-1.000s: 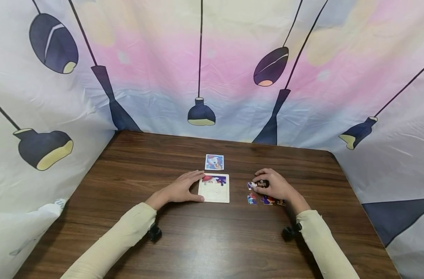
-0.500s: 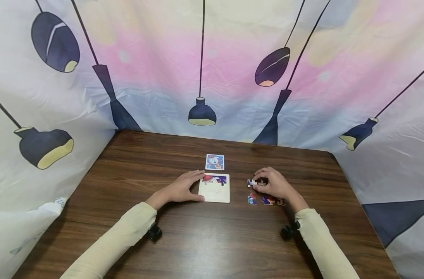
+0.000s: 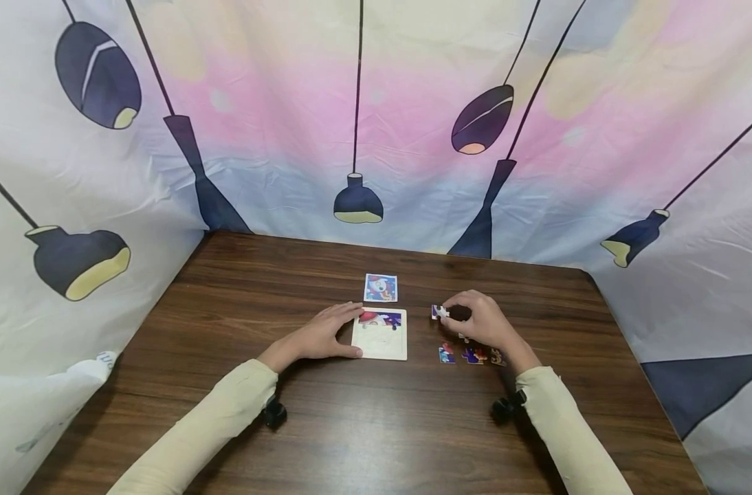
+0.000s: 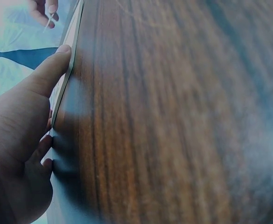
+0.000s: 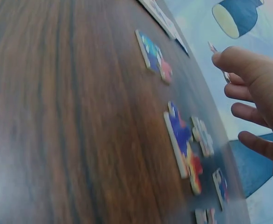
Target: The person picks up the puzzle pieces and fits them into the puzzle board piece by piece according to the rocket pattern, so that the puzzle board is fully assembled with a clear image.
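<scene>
A square puzzle board (image 3: 381, 344) with a cream border lies on the table, part of its picture filled along the top. My left hand (image 3: 323, 333) rests at the board's left side, fingers at the upper corner and thumb (image 4: 57, 63) on the lower one. Between thumb and fingertips, my right hand (image 3: 484, 320) pinches a white-and-purple puzzle piece (image 3: 439, 312), raised above the table in the right wrist view. Below that hand lie a blue-and-red piece (image 3: 447, 353), a purple-and-orange piece (image 3: 474, 355) and a brown-patterned piece (image 3: 498, 357). Other pieces are partly hidden by the hand.
Just beyond the board lies a small picture card (image 3: 381, 288) with a white character on blue. The dark wooden table (image 3: 376, 426) ends at a hanging cloth (image 3: 401, 192) printed with lamps. Dark devices (image 3: 275, 414) are strapped to both wrists.
My right hand has lifted the white-and-purple puzzle piece from the group and moved it slightly left and away from me. The left hand and the board have stayed put.
</scene>
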The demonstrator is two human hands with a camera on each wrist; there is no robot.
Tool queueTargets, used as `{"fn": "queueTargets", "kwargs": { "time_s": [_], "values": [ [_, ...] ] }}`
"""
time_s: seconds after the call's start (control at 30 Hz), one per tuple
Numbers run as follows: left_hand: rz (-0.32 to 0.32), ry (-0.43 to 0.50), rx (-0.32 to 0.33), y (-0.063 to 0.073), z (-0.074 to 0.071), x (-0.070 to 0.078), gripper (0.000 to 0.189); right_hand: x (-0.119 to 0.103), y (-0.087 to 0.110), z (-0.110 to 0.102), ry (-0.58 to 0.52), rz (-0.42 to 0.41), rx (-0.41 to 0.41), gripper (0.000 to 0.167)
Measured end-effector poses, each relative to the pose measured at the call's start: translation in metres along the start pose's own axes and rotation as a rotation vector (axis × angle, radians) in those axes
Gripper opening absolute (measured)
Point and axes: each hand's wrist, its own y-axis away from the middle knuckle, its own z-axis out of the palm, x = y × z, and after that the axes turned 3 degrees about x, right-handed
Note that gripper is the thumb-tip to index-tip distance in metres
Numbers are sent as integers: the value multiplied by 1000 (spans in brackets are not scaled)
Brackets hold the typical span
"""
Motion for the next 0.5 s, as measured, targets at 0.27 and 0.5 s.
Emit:
{"fn": "queueTargets", "kwargs": {
  "time_s": [0.27,0.5],
  "values": [
    [4,2,5,-1,1,-2,96,-19,-13,9,-24,-39,8,29],
    [11,-1,10,-2,1,-1,95,-36,-24,21,-35,-54,-13,28]
  ]
}}
